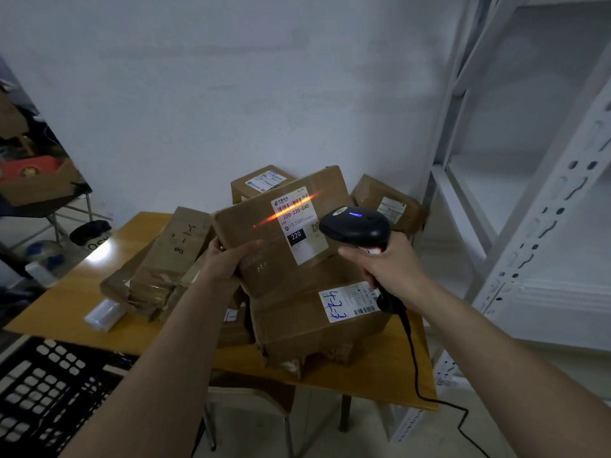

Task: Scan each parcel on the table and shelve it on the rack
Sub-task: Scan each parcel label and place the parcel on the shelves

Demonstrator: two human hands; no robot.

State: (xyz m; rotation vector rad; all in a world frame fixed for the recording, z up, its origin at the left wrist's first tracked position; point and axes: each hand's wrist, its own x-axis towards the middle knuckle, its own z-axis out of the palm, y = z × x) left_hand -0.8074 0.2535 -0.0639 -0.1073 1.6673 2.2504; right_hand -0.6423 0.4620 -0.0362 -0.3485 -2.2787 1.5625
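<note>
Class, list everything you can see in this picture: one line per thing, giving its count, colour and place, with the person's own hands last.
held parcel: one, brown with a white label, lifted above the table, red scan line across its barcode
parcels on table: at least five, brown, piled on the table
scanner: one, black with a blue light, corded, aimed at the held parcel
table: one, yellow-brown, centre
rack: one, white, right, visible shelves bare
crate: one, black, lower left
left hand: grips the held parcel's lower left edge
right hand: fingers wrapped round the scanner's handle
</note>
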